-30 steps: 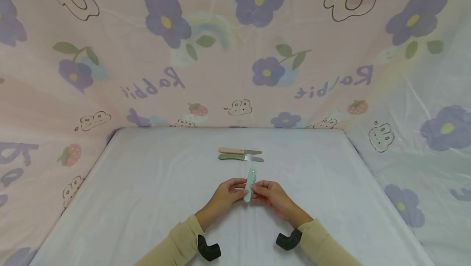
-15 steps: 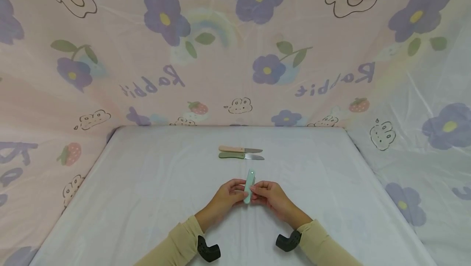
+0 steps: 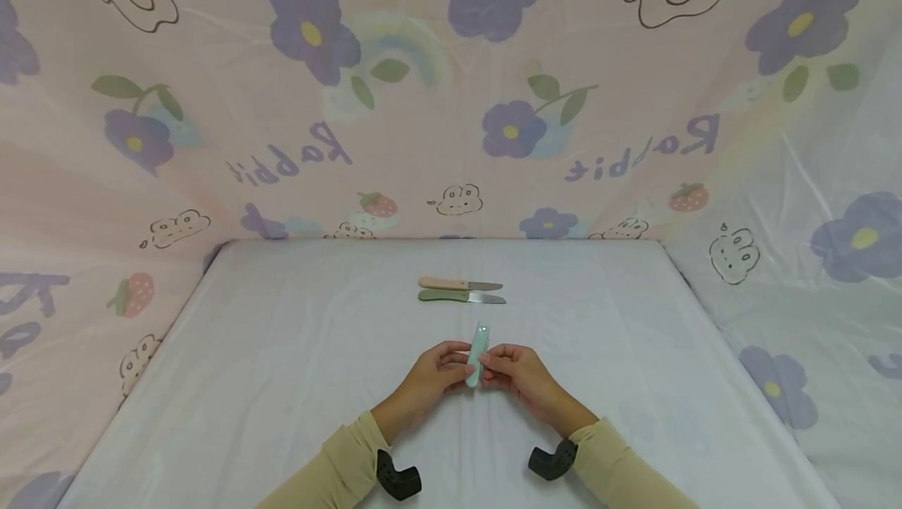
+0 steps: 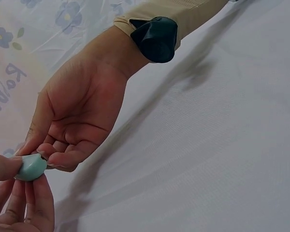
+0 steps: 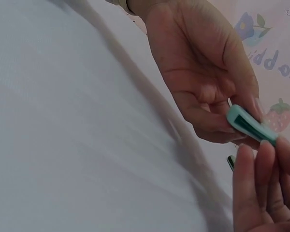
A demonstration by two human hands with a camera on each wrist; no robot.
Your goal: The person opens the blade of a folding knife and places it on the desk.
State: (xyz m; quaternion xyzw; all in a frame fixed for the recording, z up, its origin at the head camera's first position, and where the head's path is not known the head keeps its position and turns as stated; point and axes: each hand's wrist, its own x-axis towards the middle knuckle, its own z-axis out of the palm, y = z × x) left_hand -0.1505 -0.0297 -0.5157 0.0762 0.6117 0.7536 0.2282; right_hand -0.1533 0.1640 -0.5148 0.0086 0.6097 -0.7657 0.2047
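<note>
Between both hands stands a mint-green folding knife (image 3: 477,354), its handle pointing away from the person. My left hand (image 3: 430,374) pinches it on the left, thumb near the lower end. From the right, my right hand (image 3: 520,374) pinches its edge between thumb and fingers. A long dark slot runs along the handle in the right wrist view; how far the blade is out cannot be made out. Beyond the hands, a knife with a peach handle (image 3: 442,283) and one with a green handle (image 3: 442,296) lie side by side, blades out to the right.
A white cloth covers the table (image 3: 296,321). Printed fabric (image 3: 423,125) with flowers and rabbits hangs at the back and on both sides. Black devices (image 3: 398,476) sit at the wrists of both beige sleeves (image 3: 623,462).
The head view has tilted slightly downward. Both hands keep their hold on the mint-green folding knife, with hardly any movement. The two knives on the table lie still.
</note>
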